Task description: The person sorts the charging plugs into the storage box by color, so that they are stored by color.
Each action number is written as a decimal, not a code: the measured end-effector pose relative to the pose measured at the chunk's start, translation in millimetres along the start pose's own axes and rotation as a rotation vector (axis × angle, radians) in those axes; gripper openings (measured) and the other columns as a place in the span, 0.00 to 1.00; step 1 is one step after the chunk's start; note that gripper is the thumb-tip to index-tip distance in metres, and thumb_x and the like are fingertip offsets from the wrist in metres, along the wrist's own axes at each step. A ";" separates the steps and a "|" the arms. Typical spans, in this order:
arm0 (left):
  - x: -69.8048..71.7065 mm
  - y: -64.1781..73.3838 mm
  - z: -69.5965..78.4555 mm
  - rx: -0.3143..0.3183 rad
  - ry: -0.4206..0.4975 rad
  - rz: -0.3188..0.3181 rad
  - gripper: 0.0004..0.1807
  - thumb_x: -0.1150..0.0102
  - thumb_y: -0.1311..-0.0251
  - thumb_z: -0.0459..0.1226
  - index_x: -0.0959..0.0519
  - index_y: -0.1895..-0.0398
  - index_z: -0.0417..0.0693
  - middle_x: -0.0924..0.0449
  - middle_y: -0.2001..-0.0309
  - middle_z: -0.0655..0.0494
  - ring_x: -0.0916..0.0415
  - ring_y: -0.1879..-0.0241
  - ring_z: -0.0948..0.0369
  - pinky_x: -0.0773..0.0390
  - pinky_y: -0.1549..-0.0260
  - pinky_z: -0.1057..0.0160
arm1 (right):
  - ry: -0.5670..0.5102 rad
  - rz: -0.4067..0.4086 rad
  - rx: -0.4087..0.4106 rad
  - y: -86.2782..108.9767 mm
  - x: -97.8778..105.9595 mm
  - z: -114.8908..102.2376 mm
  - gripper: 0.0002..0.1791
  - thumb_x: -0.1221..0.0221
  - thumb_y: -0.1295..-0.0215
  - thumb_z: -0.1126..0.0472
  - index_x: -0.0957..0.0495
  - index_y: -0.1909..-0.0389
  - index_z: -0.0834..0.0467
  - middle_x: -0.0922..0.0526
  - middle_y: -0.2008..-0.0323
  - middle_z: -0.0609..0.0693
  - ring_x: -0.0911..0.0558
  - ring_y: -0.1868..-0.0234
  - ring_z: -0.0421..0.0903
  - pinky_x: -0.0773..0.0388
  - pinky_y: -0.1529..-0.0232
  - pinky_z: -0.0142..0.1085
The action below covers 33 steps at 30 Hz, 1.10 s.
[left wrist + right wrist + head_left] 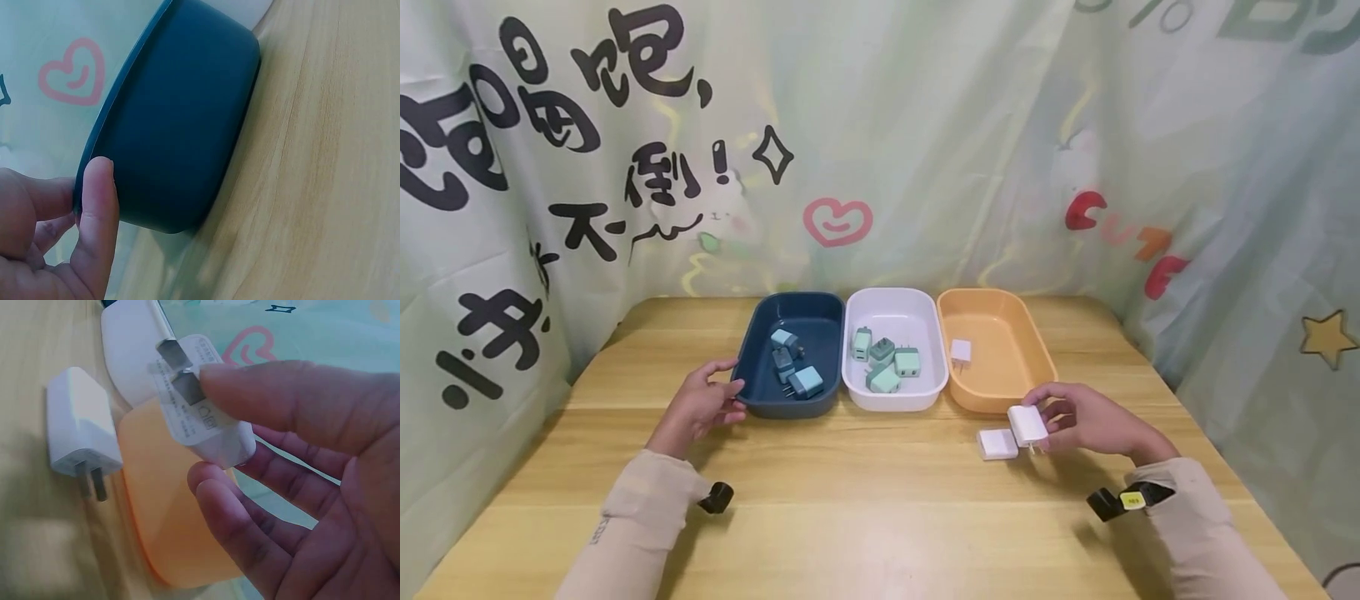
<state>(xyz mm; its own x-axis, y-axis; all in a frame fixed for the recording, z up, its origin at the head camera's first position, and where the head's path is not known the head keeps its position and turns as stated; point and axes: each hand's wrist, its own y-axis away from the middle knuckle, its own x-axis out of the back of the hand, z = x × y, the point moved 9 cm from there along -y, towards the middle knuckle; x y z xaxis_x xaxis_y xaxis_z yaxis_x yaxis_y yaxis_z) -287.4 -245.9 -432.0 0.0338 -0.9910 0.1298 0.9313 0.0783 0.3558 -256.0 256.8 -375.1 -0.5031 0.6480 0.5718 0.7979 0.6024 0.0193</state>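
My left hand [703,404] holds the near left corner of the dark blue bin [790,411], a finger lying against its outer wall in the left wrist view. Between thumb and fingers, my right hand [1078,421] pinches a white charger [1027,424] in front of the orange bin [1000,401]; its metal prongs and printed face show in the right wrist view. Just left of it, a second white charger [997,444] lies on the table, prongs visible in the right wrist view [81,422]. One more white charger [960,351] is inside the orange bin.
A white bin [895,402] stands between the other two, holding several green chargers [907,362]. Blue chargers [806,382] lie in the dark blue bin. The wooden table [865,508] reaches back to a printed curtain [925,167].
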 end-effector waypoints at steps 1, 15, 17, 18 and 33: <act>0.3 0.4 0.2 0.001 -0.003 0.002 0.31 0.52 0.28 0.32 0.45 0.24 0.51 0.34 0.54 0.38 0.24 0.73 0.58 0.16 0.70 0.61 | -0.004 0.002 -0.004 -1.2 0.6 -0.8 0.26 0.28 0.50 0.67 0.27 0.50 0.66 0.22 0.59 0.60 0.19 0.61 0.48 0.18 0.60 0.37; 1.0 -0.3 -1.6 0.032 -0.010 0.021 0.30 0.52 0.28 0.33 0.44 0.25 0.53 0.35 0.49 0.38 0.24 0.72 0.57 0.16 0.69 0.61 | -0.002 0.083 -0.053 -16.3 18.5 -0.5 0.28 0.28 0.50 0.66 0.27 0.49 0.66 0.23 0.55 0.63 0.19 0.58 0.53 0.18 0.59 0.37; 1.2 -0.9 -2.1 0.032 -0.012 0.023 0.30 0.52 0.28 0.33 0.44 0.25 0.53 0.35 0.50 0.38 0.24 0.72 0.57 0.16 0.69 0.61 | -0.015 0.084 -0.071 -18.5 20.1 1.6 0.29 0.28 0.50 0.66 0.28 0.48 0.67 0.23 0.54 0.64 0.19 0.57 0.54 0.18 0.59 0.37; 1.0 -0.9 -2.1 0.027 -0.013 0.019 0.30 0.52 0.28 0.33 0.44 0.25 0.52 0.35 0.50 0.38 0.24 0.72 0.57 0.16 0.69 0.61 | -0.023 0.084 -0.077 -19.5 20.7 2.4 0.29 0.28 0.50 0.66 0.28 0.47 0.67 0.23 0.54 0.64 0.20 0.57 0.54 0.18 0.59 0.37; 1.6 -0.6 -3.1 0.021 -0.035 0.025 0.30 0.52 0.28 0.33 0.44 0.25 0.52 0.36 0.48 0.38 0.24 0.71 0.56 0.16 0.68 0.60 | -0.069 0.130 -0.124 -32.6 31.6 9.6 0.30 0.27 0.50 0.66 0.28 0.46 0.68 0.25 0.52 0.65 0.20 0.55 0.53 0.18 0.61 0.37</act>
<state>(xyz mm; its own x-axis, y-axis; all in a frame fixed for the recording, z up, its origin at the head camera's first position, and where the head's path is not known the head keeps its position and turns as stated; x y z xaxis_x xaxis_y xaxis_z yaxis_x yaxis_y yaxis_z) -286.8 -247.9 -435.0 0.0437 -0.9843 0.1710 0.9226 0.1054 0.3710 -301.0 262.1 -365.5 -0.4114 0.7494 0.5188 0.8903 0.4523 0.0527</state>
